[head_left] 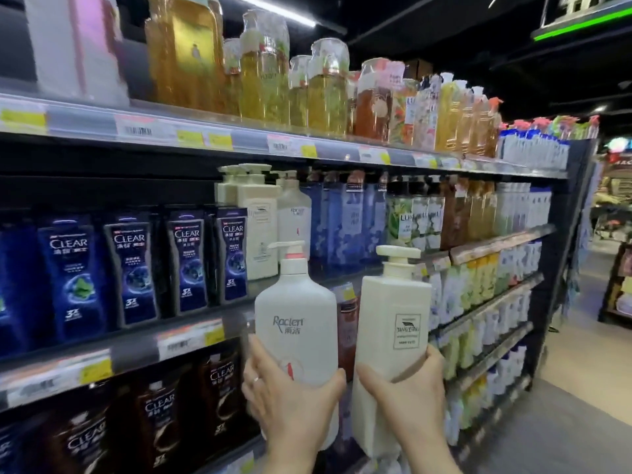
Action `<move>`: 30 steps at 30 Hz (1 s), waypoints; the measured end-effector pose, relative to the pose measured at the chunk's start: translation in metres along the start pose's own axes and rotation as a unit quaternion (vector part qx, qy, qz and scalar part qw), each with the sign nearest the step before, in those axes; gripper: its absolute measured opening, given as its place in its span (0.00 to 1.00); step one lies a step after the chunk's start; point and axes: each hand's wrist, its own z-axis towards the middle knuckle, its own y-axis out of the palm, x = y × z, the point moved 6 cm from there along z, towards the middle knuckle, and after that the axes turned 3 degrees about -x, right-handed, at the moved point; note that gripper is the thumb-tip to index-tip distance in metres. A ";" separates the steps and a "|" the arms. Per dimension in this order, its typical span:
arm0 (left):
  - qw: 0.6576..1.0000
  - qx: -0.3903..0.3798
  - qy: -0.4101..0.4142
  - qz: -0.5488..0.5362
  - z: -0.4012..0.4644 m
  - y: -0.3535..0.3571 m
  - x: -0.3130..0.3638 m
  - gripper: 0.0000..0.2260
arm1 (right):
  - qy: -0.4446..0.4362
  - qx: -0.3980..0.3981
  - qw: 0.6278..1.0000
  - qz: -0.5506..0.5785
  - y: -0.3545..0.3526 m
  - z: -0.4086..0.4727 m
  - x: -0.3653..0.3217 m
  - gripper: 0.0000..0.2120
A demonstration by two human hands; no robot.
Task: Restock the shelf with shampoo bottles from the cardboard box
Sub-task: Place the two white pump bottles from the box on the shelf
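Head view: two pump bottles are held upright, long axes vertical. The rounded white plastic pump bottle [297, 336] is gripped low by the left hand [290, 401]; the squarer cream plastic pump bottle [393, 340] is clasped by the right hand [407, 395]. The matching white pump bottles on the shelf [260, 227] stand up and behind, nearer the left hand.

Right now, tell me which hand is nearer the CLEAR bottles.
Left. The left hand grips the white Raclen bottle beside the CLEAR bottles; the right hand is farther right.
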 end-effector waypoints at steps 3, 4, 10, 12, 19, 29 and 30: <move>0.999 0.049 -0.020 -0.013 0.006 0.030 0.008 0.60 | -0.006 -0.053 0.998 -0.014 0.000 0.048 0.000 0.42; 0.998 0.055 -0.026 -0.021 0.008 0.035 0.010 0.60 | -0.011 -0.066 0.998 -0.022 0.002 0.060 -0.001 0.42; 0.986 0.148 -0.071 0.009 0.017 0.045 0.015 0.61 | -0.056 -0.164 0.985 0.006 0.045 0.118 -0.014 0.36; 0.982 0.173 -0.076 0.014 0.024 0.040 0.014 0.61 | -0.074 -0.197 0.977 0.027 0.066 0.122 -0.025 0.35; 0.970 0.238 -0.029 0.048 0.061 0.014 0.025 0.59 | -0.137 -0.231 0.962 0.059 0.112 0.136 -0.058 0.39; 0.953 0.295 -0.005 0.065 0.077 0.005 0.043 0.59 | -0.155 -0.262 0.947 0.100 0.151 0.164 -0.086 0.43; 0.952 0.299 -0.007 0.069 0.078 0.005 0.044 0.59 | -0.150 -0.266 0.947 0.095 0.155 0.165 -0.085 0.43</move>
